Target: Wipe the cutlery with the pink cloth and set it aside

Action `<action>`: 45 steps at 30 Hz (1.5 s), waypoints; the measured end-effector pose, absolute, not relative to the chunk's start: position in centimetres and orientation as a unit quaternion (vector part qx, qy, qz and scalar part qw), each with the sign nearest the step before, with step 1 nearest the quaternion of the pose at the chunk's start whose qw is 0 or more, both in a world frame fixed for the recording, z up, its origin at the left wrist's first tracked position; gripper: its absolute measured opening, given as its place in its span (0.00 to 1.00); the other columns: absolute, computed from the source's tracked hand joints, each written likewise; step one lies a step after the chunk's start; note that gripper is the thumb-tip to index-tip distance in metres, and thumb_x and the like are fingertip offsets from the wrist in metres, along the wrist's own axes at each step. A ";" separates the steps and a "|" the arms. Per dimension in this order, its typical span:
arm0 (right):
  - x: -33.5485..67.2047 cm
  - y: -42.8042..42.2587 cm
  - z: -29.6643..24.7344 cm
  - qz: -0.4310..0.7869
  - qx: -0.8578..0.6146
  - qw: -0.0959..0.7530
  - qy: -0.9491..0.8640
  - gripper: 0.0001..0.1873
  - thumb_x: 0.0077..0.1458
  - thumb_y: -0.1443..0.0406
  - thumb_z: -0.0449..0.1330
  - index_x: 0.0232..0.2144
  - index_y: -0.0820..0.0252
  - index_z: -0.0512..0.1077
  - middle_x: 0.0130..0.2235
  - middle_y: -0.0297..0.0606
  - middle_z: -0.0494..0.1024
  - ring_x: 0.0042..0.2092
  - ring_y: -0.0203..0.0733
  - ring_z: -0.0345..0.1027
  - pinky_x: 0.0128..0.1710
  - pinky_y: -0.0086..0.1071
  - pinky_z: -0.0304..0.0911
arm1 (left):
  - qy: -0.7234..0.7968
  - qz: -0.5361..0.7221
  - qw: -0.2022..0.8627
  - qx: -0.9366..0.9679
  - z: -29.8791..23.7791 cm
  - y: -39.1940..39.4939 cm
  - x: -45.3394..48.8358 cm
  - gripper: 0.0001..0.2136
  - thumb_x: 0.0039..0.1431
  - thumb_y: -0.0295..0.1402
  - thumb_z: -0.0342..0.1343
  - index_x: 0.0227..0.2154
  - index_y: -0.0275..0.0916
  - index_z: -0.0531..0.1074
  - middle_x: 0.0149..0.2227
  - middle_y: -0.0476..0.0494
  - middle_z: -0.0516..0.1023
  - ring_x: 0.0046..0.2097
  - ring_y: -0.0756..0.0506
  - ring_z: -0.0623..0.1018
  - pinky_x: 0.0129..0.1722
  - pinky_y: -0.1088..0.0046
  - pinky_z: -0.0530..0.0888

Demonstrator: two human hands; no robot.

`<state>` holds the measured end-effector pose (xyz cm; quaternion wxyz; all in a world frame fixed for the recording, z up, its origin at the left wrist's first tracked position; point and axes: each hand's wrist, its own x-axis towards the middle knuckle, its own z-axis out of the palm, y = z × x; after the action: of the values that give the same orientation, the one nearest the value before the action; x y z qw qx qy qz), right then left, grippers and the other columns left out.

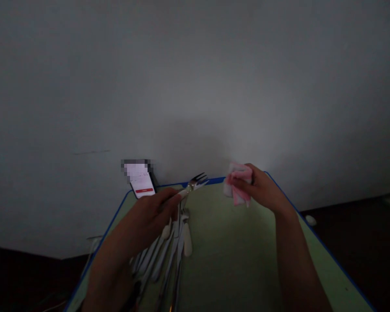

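My left hand (157, 212) is closed around the pale handle of a fork (195, 182), whose metal tines point up and to the right. There may be a second utensil beside it, but I cannot tell. In my right hand (263, 188) is a crumpled pink and white cloth (238, 182), pinched between thumb and fingers and held apart from the fork. Under and beside my left hand lies a spread of several metal utensils (162, 258), partly hidden by the hand and forearm. A small fork with a thick pale handle (187, 240) lies at their right edge.
The pale green table (227, 260) has a blue edge and its far side meets a grey wall (195, 86). A phone with a lit screen (141, 180) leans at the far left corner. A small white object (311, 220) is beyond the right edge.
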<state>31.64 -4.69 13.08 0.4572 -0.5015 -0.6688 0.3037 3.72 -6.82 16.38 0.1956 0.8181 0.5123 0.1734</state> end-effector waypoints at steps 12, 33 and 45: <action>30.5 -5.5 13.2 0.374 -0.431 0.399 -0.718 0.12 0.54 0.60 0.56 0.40 0.57 0.68 0.38 0.38 0.73 0.37 0.39 0.67 0.35 0.30 0.62 | 0.489 0.207 0.232 0.815 15.3 -6.9 6.0 0.18 0.65 0.40 0.40 0.55 0.46 0.59 0.43 0.46 0.76 0.42 0.47 0.75 0.43 0.72 0.70; 30.9 -5.8 14.5 0.365 -0.389 0.322 -0.782 0.12 0.61 0.61 0.48 0.43 0.59 0.66 0.42 0.37 0.72 0.41 0.37 0.65 0.42 0.31 0.60 | 0.425 0.264 0.161 0.851 15.3 -6.3 6.9 0.08 0.57 0.38 0.54 0.30 0.41 0.75 0.33 0.49 0.78 0.32 0.51 0.75 0.32 0.78 0.69; 29.9 -6.3 14.9 0.373 -0.370 0.273 -0.806 0.13 0.62 0.62 0.45 0.42 0.59 0.67 0.40 0.36 0.73 0.39 0.35 0.65 0.40 0.30 0.59 | 0.445 0.314 0.261 0.797 16.2 -7.1 7.3 0.07 0.54 0.37 0.57 0.30 0.40 0.76 0.27 0.50 0.77 0.28 0.52 0.76 0.28 0.80 0.71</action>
<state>29.86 -6.34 14.90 0.2733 -0.3700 -0.8056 0.3733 7.31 -7.09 16.18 0.2611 0.7969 0.4453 0.3138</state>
